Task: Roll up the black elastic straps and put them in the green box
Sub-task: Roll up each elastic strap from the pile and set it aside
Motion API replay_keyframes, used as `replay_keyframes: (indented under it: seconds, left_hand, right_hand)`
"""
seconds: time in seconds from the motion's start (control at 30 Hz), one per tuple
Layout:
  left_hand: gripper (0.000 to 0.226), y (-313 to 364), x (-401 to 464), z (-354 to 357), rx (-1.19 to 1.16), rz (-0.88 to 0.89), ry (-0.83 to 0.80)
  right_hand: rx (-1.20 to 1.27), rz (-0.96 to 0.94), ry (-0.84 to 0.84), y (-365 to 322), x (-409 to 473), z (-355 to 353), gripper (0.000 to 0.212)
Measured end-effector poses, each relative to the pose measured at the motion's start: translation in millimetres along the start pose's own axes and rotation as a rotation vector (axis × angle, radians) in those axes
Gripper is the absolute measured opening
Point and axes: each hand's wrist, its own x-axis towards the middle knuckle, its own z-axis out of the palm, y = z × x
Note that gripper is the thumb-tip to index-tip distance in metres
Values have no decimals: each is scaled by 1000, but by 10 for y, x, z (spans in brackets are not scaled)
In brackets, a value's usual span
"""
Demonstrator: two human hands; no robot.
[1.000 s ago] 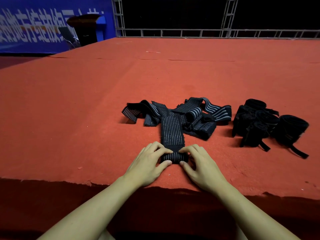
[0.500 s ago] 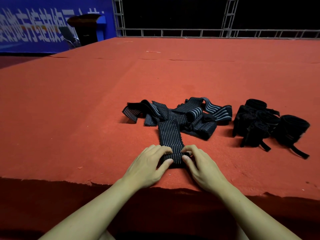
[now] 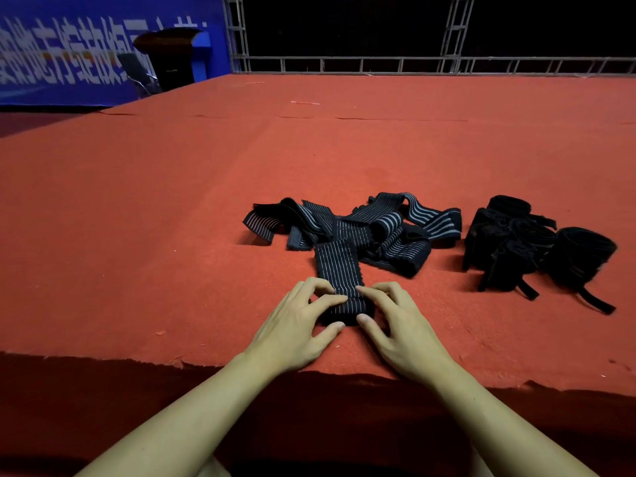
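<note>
Red carpet (image 3: 172,235) stage, blue banner (image 3: 69,63), truss railing (image 3: 378,60) bkgd.

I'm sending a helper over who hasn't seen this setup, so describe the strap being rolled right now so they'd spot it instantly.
On the red carpeted platform, find the loose heap of striped straps at the middle. One strap runs from it toward the near edge, its end a small roll gripped between the left hand and right hand. Unlike the plain black finished rolls to the right, it is thinly striped.

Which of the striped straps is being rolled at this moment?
The striped strap running straight toward the person, its near end a roll pinched by left hand and right hand; the others lie tangled behind.
</note>
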Motion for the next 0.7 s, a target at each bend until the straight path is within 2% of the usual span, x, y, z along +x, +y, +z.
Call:
replay_keyframes:
  seconds: [0.1,0.33,0.7]
  left_hand:
    - [50,-20,13,18,36,-56,-40]
    - [50,-43,49,51,46,-111,-78]
    - [37,16,25,3,8,-79,-63]
  right_hand:
    - [-13,-40,-14,9,7,3,37]
    - [4,3,-27,72,64,50,39]
    - [-30,-25,-56,69,41,66,43]
